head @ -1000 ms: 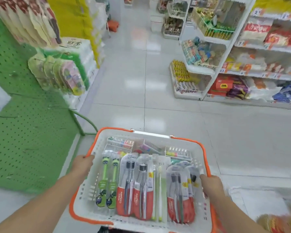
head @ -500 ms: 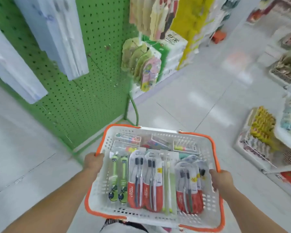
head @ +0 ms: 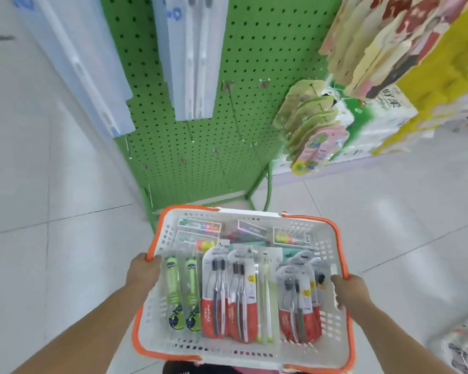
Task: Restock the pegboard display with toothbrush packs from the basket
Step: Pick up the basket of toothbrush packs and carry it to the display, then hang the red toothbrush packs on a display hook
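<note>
I carry a white basket with an orange rim (head: pixel 333 247) in front of me. My left hand (head: pixel 143 271) grips its left rim and my right hand (head: pixel 349 291) grips its right rim. Inside lie several toothbrush packs: green ones (head: pixel 183 292) at the left, red-and-white ones (head: pixel 227 295) in the middle, more red ones (head: pixel 299 300) at the right, and small boxes (head: pixel 200 228) at the far end. The green pegboard (head: pixel 254 76) stands just beyond the basket, with several bare hooks (head: pixel 234 112) and white packs (head: pixel 192 55) hanging on it.
Pale green and pink carded packs (head: pixel 311 128) hang at the pegboard's right edge, with more carded goods (head: pixel 384 41) above them. White and yellow stacked goods (head: pixel 422 103) stand at the right. The floor (head: pixel 52 198) is white tile. The pegboard's green foot (head: pixel 268 190) reaches toward the basket.
My view has swung left toward the pegboard, which now stands straight ahead and closer. Both hands keep their grip on the basket rim.
</note>
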